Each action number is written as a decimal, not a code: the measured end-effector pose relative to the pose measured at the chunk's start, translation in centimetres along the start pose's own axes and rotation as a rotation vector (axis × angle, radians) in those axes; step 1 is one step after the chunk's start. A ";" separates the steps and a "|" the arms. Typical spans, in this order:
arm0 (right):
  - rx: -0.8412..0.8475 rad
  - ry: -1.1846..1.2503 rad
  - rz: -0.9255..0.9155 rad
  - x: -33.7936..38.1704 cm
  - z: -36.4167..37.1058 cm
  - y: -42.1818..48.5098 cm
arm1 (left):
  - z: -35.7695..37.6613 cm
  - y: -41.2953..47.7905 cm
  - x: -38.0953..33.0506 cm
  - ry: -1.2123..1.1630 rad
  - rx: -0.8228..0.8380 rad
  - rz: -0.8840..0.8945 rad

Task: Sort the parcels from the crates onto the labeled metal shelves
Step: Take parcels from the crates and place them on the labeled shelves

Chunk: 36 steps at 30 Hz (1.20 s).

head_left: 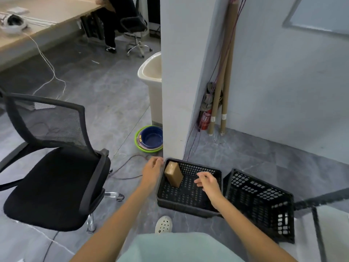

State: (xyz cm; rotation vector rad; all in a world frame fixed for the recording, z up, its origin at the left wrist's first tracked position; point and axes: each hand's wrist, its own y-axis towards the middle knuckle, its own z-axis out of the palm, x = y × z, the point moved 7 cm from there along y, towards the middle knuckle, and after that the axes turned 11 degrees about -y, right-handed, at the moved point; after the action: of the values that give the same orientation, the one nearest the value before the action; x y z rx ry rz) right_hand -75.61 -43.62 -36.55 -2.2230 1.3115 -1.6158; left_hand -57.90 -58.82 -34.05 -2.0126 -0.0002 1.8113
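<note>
Parcel (173,173) in the crate (186,205) looks light, stiff and tape-slick, so I'd clamp its long sides; left hand (152,172) and right hand (208,183) loose, empty.

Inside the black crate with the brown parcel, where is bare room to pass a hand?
The black perforated plastic crate has bare floor from the brown cardboard parcel, leaning in its far left corner, to the right wall. The right hand hovers there. The left hand crowds the far left rim.

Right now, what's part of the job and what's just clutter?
Job: brown parcel, black crate holding it, second crate beside it, left hand, right hand.
Clutter: office chair, stacked basins, beige bin, cardboard tubes, fire extinguisher.
</note>
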 end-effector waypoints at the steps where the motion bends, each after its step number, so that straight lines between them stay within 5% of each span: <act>1: 0.000 -0.003 0.015 0.3 0.3 1.0 | 0.0 1.0 -0.1 0.022 -0.003 -0.008; 15: 0.041 -0.020 0.260 -1.0 5.8 15.8 | 1.3 15.1 6.9 0.215 0.111 -0.137; 28: 0.018 -0.125 0.307 -15.6 21.9 44.3 | 9.9 36.3 34.4 0.146 0.175 -0.188; 36: 0.083 -0.161 0.312 -27.1 30.2 55.5 | 13.5 41.6 47.7 0.317 0.275 -0.151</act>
State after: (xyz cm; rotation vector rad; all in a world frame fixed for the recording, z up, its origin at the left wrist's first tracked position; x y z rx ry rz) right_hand -84.88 -71.62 -98.66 -1.9372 1.4314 -1.3277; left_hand -75.45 -78.91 -92.99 -2.0166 0.1772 1.3078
